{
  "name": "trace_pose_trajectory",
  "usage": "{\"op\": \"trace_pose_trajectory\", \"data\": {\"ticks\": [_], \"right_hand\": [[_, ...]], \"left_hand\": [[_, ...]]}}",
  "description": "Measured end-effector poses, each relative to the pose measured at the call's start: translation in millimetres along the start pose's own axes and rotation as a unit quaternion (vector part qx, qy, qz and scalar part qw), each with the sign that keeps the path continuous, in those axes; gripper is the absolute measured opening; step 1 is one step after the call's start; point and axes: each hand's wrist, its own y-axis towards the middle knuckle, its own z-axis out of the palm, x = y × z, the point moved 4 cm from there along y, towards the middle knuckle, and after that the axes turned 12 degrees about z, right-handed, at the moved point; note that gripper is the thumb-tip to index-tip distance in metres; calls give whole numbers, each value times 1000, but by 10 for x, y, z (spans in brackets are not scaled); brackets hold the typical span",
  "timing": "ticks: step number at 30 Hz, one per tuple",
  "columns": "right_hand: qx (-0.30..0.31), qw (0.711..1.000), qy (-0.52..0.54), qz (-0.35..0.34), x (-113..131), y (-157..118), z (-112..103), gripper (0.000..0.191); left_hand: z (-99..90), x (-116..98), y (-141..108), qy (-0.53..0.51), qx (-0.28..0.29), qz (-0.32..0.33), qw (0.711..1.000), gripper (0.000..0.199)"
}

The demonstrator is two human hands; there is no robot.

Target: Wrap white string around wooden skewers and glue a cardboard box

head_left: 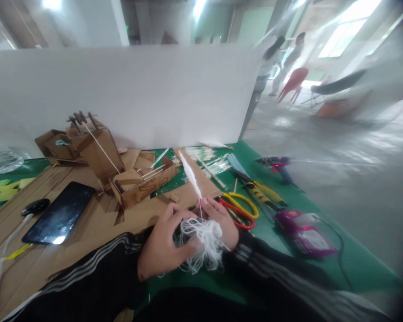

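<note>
My left hand [163, 243] curls around a loose, tangled bundle of white string [206, 241] at the front of the table. Between the thumb and fingers of my right hand [223, 219] is the lower end of a thin stick wrapped in white [190, 173], its tip pointing up and away. One strand runs from the bundle up to the base of that stick. Just right of my right hand lie scissors with red and yellow handles [243, 205]. Parts of the fingers are hidden behind the string.
On the left are cardboard holders [97, 152], a black phone [58, 212] and a mouse [35, 206]. Pliers [272, 192], a glue gun [277, 165] and a purple device with a cable [304, 235] lie right. Cotton swabs [198, 154] lie behind; a white panel [137, 94] rises beyond.
</note>
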Motion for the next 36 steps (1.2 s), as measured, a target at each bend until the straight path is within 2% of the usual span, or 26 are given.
{"op": "trace_pose_trajectory", "data": {"ticks": [2,5,9,12,16,21,24,27,30,33,35,36], "right_hand": [[-8,999,-42,-20,-15,-24,10,37],[-13,994,-98,-45,-46,-64,39,38],[-27,990,-130,-53,-61,-85,58,39],[-45,989,-128,-61,-14,-84,42,41],[-71,987,-113,-87,97,-83,6,40],[-82,991,-38,-98,164,-84,-30,36],[-78,992,-16,-95,163,-83,-37,34],[-86,990,-33,-109,166,-94,-38,35],[-84,989,-47,-114,157,-108,-25,36],[-86,987,-68,-120,184,-130,-30,36],[-101,981,-85,-143,275,-156,-66,35],[-112,976,-93,-161,352,-174,-95,34]], "left_hand": [[27,-42,-1,50,16,32,998,36],[77,-40,-12,71,23,55,996,12],[99,-54,-31,16,38,78,996,8],[106,-24,-55,-53,60,36,996,10],[116,54,-88,-107,63,-30,992,17],[96,63,-76,-27,53,-40,997,12],[102,41,-60,41,89,-16,995,12],[87,9,-44,97,100,35,990,18],[62,-61,-39,104,86,101,986,21],[30,-149,-48,90,69,133,985,10],[-32,-217,-38,102,38,145,983,7],[-86,-251,-21,122,14,149,981,13]]}}
